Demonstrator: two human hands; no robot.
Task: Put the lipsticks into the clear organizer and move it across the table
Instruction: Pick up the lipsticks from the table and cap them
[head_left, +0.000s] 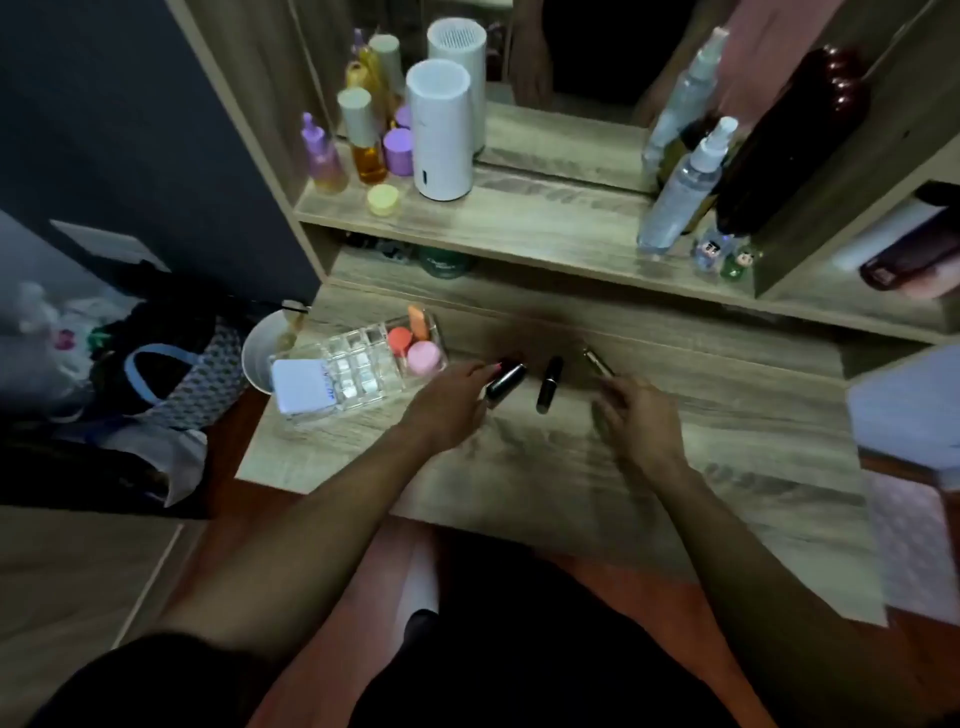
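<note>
Three lipsticks lie on the wooden table (519, 467). My left hand (452, 400) reaches in from the left, its fingertips touching a black lipstick (509, 382) that lies tilted on the wood. A second black lipstick (549, 384) lies free between my hands. My right hand (639, 415) hovers just below a slim metallic lipstick (598, 362), with its fingers loosely curled and nothing in them. The clear organizer (358, 364) stands at the table's left end. It holds a white-lilac box (301, 385), a pink jar (423, 358) and orange sponges (410, 330).
A white bowl (262, 353) sits beyond the table's left edge, above bags on the floor. The upper shelf (519, 223) carries a white cylinder (441, 130), bottles and spray bottles (680, 192). A pale box (909, 400) overhangs at the right. My knees are under the table's front edge.
</note>
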